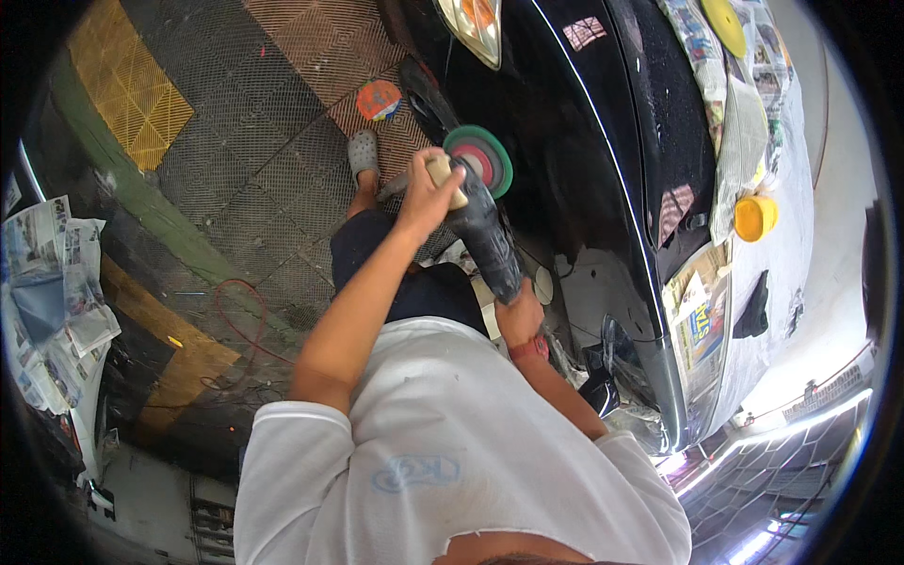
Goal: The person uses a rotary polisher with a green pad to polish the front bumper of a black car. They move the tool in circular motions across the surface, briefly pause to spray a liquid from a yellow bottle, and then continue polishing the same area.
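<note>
Both of my hands are on a dark, scuffed polisher [485, 240], held in front of my body. My left hand [426, 202] is closed around its pale front handle [458, 195]. Around the rear end of the polisher body, my right hand [521, 315] is wrapped, with a red band at the wrist. The round green-edged pad [506, 155] faces the glossy black car bumper [556, 113]. Whether the pad touches the paint, I cannot tell.
Newspaper sheets [697, 311] and a yellow cup [755, 218] lie over the car at right. A headlight [476, 28] is at the top. An orange round item [379, 100] sits on the gridded floor tiles [245, 122]. A thin red hose [259, 320] curls at left.
</note>
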`<act>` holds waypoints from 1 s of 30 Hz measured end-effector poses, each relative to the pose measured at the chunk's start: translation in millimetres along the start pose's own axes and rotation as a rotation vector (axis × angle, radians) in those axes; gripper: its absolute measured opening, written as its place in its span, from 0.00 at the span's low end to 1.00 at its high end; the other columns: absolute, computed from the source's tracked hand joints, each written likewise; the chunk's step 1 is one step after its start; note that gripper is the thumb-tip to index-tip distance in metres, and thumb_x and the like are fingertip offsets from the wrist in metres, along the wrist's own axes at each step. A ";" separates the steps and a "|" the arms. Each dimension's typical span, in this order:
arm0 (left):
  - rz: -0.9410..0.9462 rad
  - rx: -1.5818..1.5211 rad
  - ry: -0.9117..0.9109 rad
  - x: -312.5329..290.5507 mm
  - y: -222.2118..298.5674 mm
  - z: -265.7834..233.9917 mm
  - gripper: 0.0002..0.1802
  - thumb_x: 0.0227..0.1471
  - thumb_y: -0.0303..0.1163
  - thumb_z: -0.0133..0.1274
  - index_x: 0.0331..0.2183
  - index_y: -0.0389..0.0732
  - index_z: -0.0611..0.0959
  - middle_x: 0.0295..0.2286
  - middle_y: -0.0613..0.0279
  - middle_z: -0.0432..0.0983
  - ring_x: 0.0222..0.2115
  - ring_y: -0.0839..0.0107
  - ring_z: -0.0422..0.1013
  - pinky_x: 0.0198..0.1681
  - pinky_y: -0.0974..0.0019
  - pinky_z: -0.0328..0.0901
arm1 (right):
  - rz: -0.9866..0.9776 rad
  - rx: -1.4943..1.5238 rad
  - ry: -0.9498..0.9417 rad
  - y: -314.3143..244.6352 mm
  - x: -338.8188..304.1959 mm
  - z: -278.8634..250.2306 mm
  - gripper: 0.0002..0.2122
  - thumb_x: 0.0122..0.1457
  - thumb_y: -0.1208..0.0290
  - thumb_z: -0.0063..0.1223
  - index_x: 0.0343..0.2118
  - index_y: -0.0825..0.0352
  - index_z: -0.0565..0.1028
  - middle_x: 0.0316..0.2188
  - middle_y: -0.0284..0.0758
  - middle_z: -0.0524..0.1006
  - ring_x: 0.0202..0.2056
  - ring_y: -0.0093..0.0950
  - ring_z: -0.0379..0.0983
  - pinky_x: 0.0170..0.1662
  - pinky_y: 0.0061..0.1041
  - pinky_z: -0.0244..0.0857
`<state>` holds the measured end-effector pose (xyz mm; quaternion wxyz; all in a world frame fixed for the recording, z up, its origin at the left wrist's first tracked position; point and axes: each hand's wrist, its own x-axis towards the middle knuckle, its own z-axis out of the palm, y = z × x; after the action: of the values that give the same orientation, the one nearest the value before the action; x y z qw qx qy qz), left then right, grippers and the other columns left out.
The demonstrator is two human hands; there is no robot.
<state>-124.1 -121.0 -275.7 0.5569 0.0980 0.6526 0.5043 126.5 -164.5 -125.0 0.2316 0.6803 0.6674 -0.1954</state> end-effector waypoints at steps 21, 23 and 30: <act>-0.044 -0.270 0.101 84.2 -11.5 -57.1 0.38 0.59 0.47 0.65 0.63 0.45 0.67 0.57 0.54 0.67 0.58 0.62 0.66 0.61 0.55 0.64 | -0.192 0.178 -0.030 -57.3 53.2 43.4 0.26 0.52 0.64 0.72 0.50 0.71 0.72 0.37 0.55 0.83 0.42 0.56 0.81 0.45 0.52 0.74; -0.055 -0.265 0.098 40.6 -56.3 -23.7 0.38 0.57 0.42 0.67 0.62 0.43 0.67 0.54 0.54 0.70 0.55 0.61 0.70 0.56 0.58 0.70 | -0.193 0.116 0.022 4.3 24.5 59.3 0.26 0.51 0.65 0.73 0.49 0.69 0.73 0.37 0.54 0.83 0.40 0.56 0.81 0.43 0.51 0.74; -0.242 -0.476 -0.022 -144.8 -188.8 126.1 0.30 0.55 0.37 0.67 0.55 0.50 0.70 0.50 0.61 0.68 0.51 0.65 0.68 0.56 0.57 0.66 | -0.058 -0.098 0.076 228.5 -88.1 67.2 0.28 0.47 0.69 0.74 0.51 0.68 0.73 0.36 0.53 0.83 0.40 0.55 0.81 0.43 0.49 0.74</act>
<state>114.2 -240.8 -313.4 0.6276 -0.1087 0.5165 0.5723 354.7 -275.6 -116.8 0.2334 0.6555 0.7039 -0.1429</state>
